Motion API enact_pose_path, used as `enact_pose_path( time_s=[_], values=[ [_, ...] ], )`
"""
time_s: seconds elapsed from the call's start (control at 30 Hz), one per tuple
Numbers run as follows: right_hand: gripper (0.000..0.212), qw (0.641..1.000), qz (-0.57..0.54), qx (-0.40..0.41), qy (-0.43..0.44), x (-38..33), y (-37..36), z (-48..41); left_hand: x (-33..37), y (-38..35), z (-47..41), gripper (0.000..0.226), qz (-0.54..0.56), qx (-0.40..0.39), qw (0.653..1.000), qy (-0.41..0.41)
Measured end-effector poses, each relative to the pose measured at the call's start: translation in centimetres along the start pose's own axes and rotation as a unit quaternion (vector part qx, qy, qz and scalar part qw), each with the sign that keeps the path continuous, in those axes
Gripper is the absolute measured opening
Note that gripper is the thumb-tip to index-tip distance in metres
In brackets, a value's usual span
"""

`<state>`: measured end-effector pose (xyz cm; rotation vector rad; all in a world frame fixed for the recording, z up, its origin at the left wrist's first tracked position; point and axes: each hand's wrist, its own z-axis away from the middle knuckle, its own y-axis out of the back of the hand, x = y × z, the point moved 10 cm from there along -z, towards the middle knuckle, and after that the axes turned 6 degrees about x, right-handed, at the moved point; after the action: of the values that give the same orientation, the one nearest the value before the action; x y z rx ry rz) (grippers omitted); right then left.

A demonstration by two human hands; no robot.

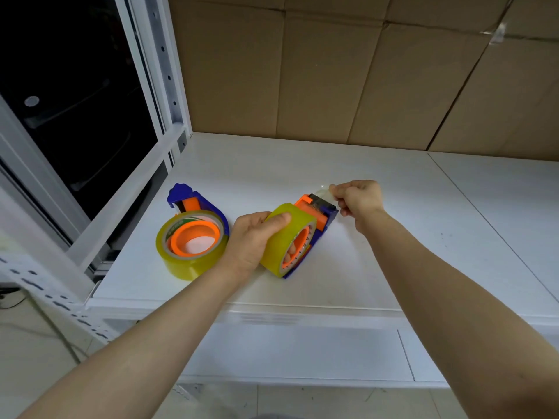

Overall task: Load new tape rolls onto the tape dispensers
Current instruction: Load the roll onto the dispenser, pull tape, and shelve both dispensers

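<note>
Glossy yellowish tape roll (287, 237), blue-orange plastic dispenser (325, 213), smooth white shelf (393, 237), matt cardboard (332, 71)

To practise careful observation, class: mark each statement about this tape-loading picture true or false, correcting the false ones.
1. The left hand grips the yellow tape roll on the right dispenser. True.
2. The right hand hangs idle. False: its fingers pinch the tape end at the right dispenser.
3. The left dispenser carries no roll. False: a second roll sits on it.
4. Cardboard stands behind the white shelf. True.

Yellow roll (282, 248) on upright blue dispenser (329, 213)
</note>
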<state>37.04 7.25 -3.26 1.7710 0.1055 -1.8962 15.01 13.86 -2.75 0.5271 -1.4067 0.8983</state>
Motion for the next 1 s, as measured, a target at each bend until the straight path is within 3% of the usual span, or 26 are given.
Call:
enact_pose_path(
  time_s=[0.23, 0.37, 0.57, 0.87, 1.0],
  values=[
    [0.025, 0.999, -0.028, 0.001, -0.029, 0.6, 0.5, -0.5, -0.5, 0.3, -0.1, 0.035, 0.027, 0.039, 0.999, 0.001],
    [0.026, 0.988, -0.093, -0.027, -0.124, 3.2, -0.4, -0.3, -0.5, 0.7, -0.1, 0.035, 0.023, 0.063, 0.998, -0.014],
    [0.023, 0.947, -0.140, -0.132, -0.257, 6.9, -3.1, 1.1, -0.6, 1.3, -0.1, 0.040, 0.032, 0.090, 0.995, -0.038],
    [0.046, 0.886, -0.164, -0.296, -0.316, 6.4, -5.3, 5.3, -0.9, 2.1, -0.1, 0.044, 0.065, 0.108, 0.990, -0.070],
    [0.035, 0.903, -0.102, -0.294, -0.295, 6.3, -4.9, 5.5, -1.1, 2.2, -0.3, 0.039, 0.066, 0.115, 0.988, -0.079]
  ],
)
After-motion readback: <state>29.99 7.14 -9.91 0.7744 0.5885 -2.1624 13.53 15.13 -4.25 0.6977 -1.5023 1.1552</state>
